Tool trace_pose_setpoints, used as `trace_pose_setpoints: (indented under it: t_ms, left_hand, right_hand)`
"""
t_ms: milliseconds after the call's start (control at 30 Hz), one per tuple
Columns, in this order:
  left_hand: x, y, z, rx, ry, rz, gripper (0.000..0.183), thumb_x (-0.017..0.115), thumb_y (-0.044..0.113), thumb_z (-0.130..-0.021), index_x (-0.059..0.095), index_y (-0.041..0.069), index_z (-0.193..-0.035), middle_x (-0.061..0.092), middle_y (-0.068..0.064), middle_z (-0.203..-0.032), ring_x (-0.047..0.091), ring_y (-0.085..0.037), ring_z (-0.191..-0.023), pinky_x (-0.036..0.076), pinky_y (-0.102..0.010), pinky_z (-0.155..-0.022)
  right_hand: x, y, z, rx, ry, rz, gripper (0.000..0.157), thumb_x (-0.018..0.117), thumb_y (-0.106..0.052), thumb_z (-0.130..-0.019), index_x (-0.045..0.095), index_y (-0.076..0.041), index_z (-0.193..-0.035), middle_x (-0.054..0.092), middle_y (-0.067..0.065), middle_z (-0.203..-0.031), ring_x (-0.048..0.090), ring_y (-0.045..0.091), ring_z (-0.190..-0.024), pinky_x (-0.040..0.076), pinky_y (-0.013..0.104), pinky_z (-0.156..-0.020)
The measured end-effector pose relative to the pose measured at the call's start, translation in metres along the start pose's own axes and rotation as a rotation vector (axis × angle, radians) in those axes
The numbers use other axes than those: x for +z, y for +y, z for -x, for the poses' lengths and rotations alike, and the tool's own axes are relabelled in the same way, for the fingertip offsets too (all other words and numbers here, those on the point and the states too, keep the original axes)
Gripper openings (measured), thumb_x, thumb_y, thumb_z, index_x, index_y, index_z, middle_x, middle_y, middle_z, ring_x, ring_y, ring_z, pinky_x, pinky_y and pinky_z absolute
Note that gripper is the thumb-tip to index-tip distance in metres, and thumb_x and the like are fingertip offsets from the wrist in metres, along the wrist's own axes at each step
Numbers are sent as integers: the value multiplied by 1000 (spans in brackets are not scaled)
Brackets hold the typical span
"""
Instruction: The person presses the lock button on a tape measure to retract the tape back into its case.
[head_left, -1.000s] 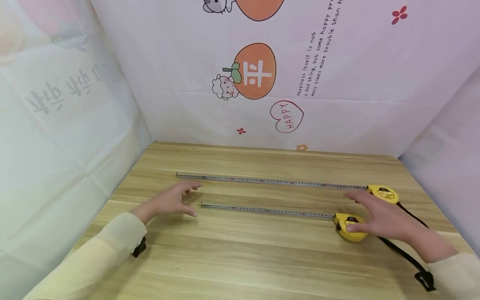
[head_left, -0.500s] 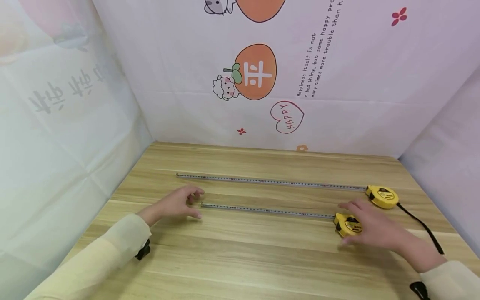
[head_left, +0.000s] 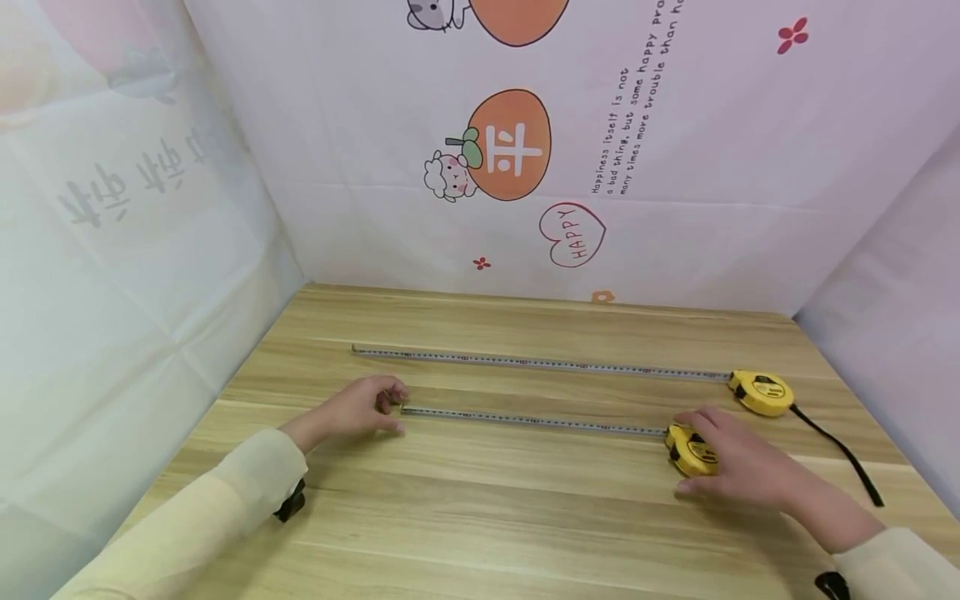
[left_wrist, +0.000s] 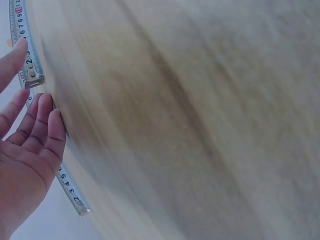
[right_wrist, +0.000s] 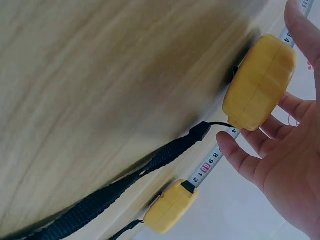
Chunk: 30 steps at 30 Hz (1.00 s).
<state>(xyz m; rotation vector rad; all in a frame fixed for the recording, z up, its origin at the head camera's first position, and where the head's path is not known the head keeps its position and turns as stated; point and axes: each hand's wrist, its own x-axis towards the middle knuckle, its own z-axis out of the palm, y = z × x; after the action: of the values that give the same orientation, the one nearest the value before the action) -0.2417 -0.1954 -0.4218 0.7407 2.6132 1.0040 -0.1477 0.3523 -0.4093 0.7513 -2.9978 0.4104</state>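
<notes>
At the bottom of the head view, two cream sleeves point(head_left: 195, 508) reach in over a wood-grain table point(head_left: 480, 517), a black piece point(head_left: 291, 502) showing below the left cuff. The right hand point(head_left: 750, 458) is curved loosely around the yellow case of the nearer tape measure point(head_left: 690, 452), thumb on the near side and fingers on the far side; the fingers are relaxed rather than clenched, and whether they touch the case cannot be told. In the right wrist view, a black strap point(right_wrist: 140, 175) runs from that case across the table. Its blade point(head_left: 532, 421), pulled out, lies leftward along the table to a metal hook point(head_left: 403, 409). There the left hand point(head_left: 356, 408) stands with its fingers softly bent and spaced from the thumb, the hook just beside the gap between them, nothing grasped. Beyond, roughly parallel, lies the farther tape measure point(head_left: 762, 393), its case to the right with a thin black cord point(head_left: 840, 446) trailing nearward and its extended blade point(head_left: 525, 362) reaching further left than the nearer one. Behind the table rises a pale pink cloth point(head_left: 375, 225) printed with an orange fruit point(head_left: 532, 108), a red-outlined "HAPPY" heart point(head_left: 572, 235) and lettering.
</notes>
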Motion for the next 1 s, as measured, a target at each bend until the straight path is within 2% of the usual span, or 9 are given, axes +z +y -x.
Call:
trace_pose_setpoints:
  t_ms: [200,367,533,733,1000]
  left_hand:
    - [4,-2,-3,3,7,-4,38,81,19,-81,63,5,-112,62,0,-100,56,-14,-86,50,-31,-77]
    - [5,-4,-5,12,20,-25,32,79,17,-83,63,7,-109,61,2,-97,55,-13,-84,49,-30,-75]
    - [5,-3,-6,13,27,-32,27,76,16,-86,64,7,-108,60,3,-93,55,-14,-83,49,-30,-74]
    - [5,-1,-6,1,27,-26,22,74,15,-88,64,7,-106,61,4,-91,55,-14,-82,49,-30,-73]
    - [5,-1,-7,5,30,-28,15,73,14,-89,65,9,-101,62,5,-89,56,-14,-81,49,-31,-72]
  right_hand:
    - [7,-1,1,-4,5,30,90,78,-58,-72,48,2,-133,53,22,-125,50,42,-113,42,59,-92]
    - [13,-3,1,-36,56,90,83,83,-43,-74,48,5,-131,54,23,-123,53,41,-111,43,57,-92]
    - [16,-8,2,-65,94,121,75,82,-34,-77,48,8,-130,55,21,-119,54,39,-108,46,55,-88]
    - [21,-14,2,-59,131,178,70,81,-28,-79,48,8,-129,55,23,-117,54,40,-106,48,55,-84]
    - [24,-18,2,-28,126,208,67,81,-26,-80,47,6,-128,55,23,-116,53,41,-107,51,54,-77]
